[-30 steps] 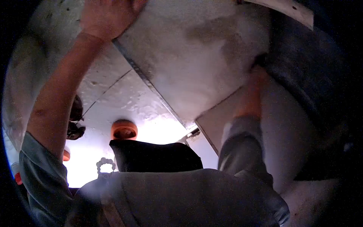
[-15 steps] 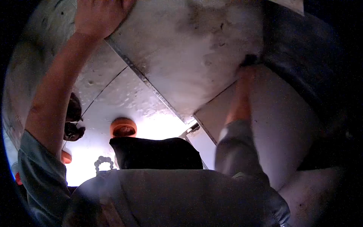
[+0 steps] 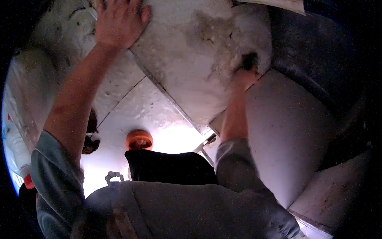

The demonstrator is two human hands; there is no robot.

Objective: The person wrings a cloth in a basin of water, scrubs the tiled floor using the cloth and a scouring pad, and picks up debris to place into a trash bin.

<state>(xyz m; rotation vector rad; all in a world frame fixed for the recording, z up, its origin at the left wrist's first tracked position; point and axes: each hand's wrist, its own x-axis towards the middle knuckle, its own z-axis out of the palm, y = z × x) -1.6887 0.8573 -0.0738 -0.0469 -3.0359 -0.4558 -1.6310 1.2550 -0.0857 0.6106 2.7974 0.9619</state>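
Note:
Palm down, my left hand (image 3: 120,24) rests at the upper left near the edge of a pale, stained surface (image 3: 183,51), its fingers spread and partly cut off by the frame's top. On the right, my right hand (image 3: 245,77) is closed round a small dark object (image 3: 250,60), blurred and too dim to name, against the same surface. Brown smears and specks (image 3: 211,34) mark the surface between the hands.
Below lies a wet tiled floor (image 3: 145,99) with an orange slipper on a foot (image 3: 139,140). A dark brown object (image 3: 91,144) sits beside my left forearm. Further left is a bottle with a red cap (image 3: 28,182). Dark material (image 3: 306,51) borders the right side.
My right hand, with the dark object, has moved left across the surface. My left hand now shows lower and slightly right, with more of its fingers in view. The view has shifted a little.

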